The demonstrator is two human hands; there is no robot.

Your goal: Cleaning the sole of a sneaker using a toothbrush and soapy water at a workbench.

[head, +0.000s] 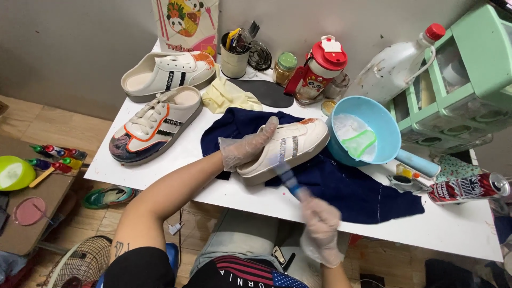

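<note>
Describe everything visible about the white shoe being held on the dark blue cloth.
The white shoe is a backless, slip-on sneaker of smooth, leather-like material, with dark side stripes, a thick pale sole and an orange stain at the toe. It lies tilted on the navy cloth. The gloved left hand grips its heel end; a blurred blue brush in the right hand meets its side.

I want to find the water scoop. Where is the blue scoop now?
In the head view, the blue scoop sits on the white table, right of the white shoe held by the left hand, before the green rack.
</note>
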